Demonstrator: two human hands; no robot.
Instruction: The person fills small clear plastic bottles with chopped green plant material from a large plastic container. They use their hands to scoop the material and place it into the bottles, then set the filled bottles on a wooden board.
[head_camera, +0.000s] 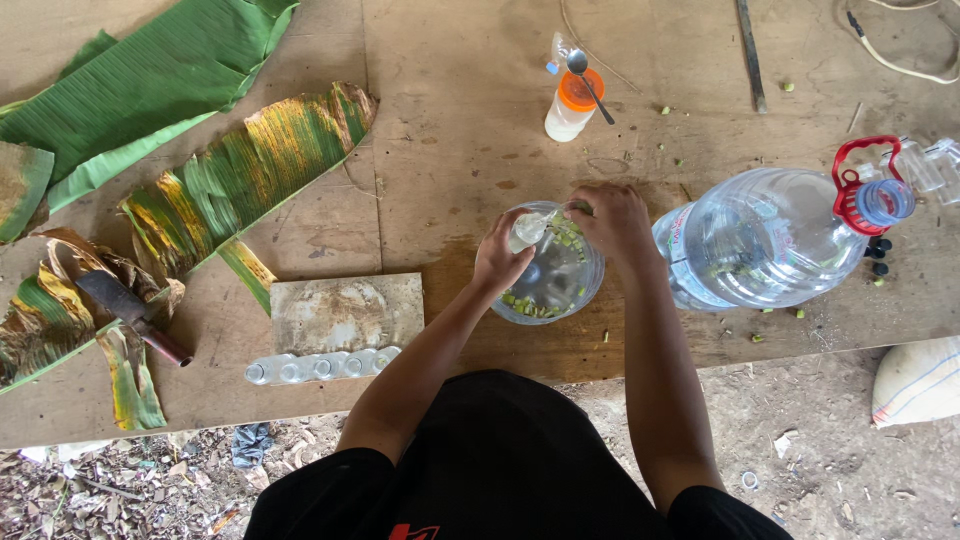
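Left hand (500, 258) closed around a small clear bottle (527, 231) over the glass bowl (548, 265); right hand (612, 218) grips its rim.

One view only, from a camera worn on the person's head; it looks almost straight down over the black-clad chest and both forearms onto a wooden table (460, 110); the table fills the upper three quarters of the frame, its near edge running across low down; littered ground (830, 440) shows beneath; close range, arm's reach; no second view shares the scene
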